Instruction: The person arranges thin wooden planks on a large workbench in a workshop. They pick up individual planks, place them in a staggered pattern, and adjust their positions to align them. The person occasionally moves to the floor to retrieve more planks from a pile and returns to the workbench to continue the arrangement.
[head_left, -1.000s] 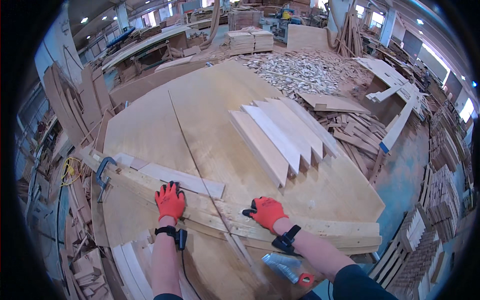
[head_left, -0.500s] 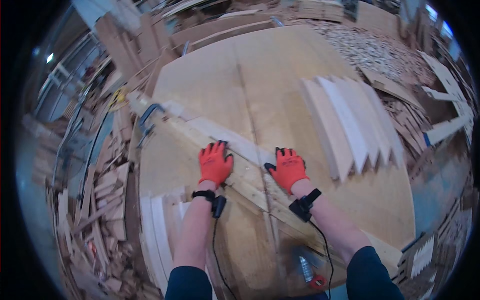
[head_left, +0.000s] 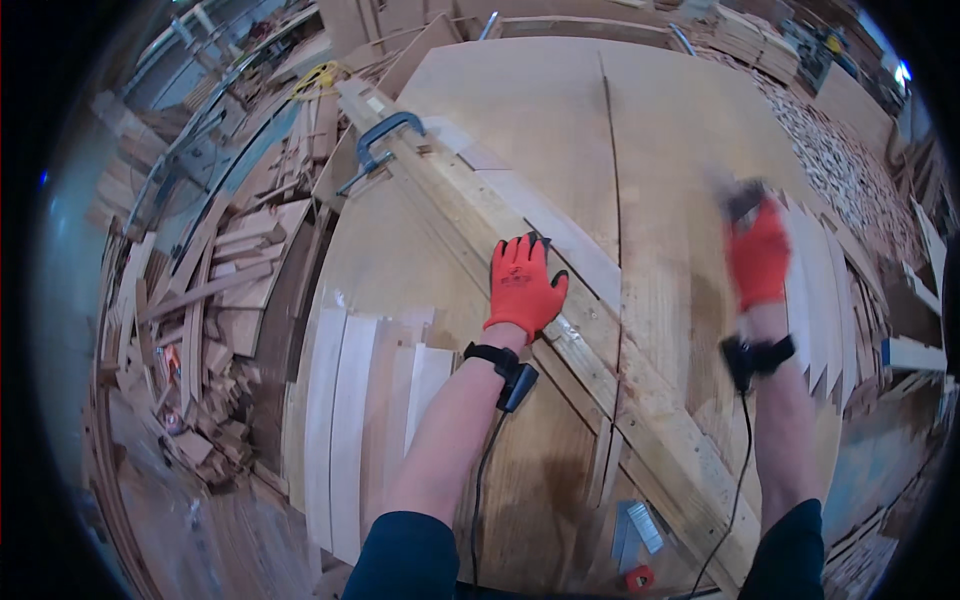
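My left hand (head_left: 525,285), in a red glove with dark fingertips, lies flat on a long wooden beam (head_left: 470,210) that runs diagonally across the plywood tabletop (head_left: 520,90). Its fingers are stretched toward a pale board (head_left: 560,230) lying along the beam's far side. A blue C-clamp (head_left: 390,135) grips the beam near its far left end. My right hand (head_left: 758,250), gloved alike, is raised over the right of the table and smeared by motion, so its fingers cannot be made out. Close by it are pale boards with pointed ends (head_left: 815,290).
Several pale boards (head_left: 345,420) lie at the table's left. Toward the near edge are a metal strip (head_left: 645,527) and a red ring-shaped thing (head_left: 640,577). Scrap wood (head_left: 220,290) is heaped left of the table; wood pieces (head_left: 820,130) spread beyond its far right.
My right hand has left the pale board on the beam and swung up and right toward the pointed boards. My left hand stays at the beam; the whole view has shifted.
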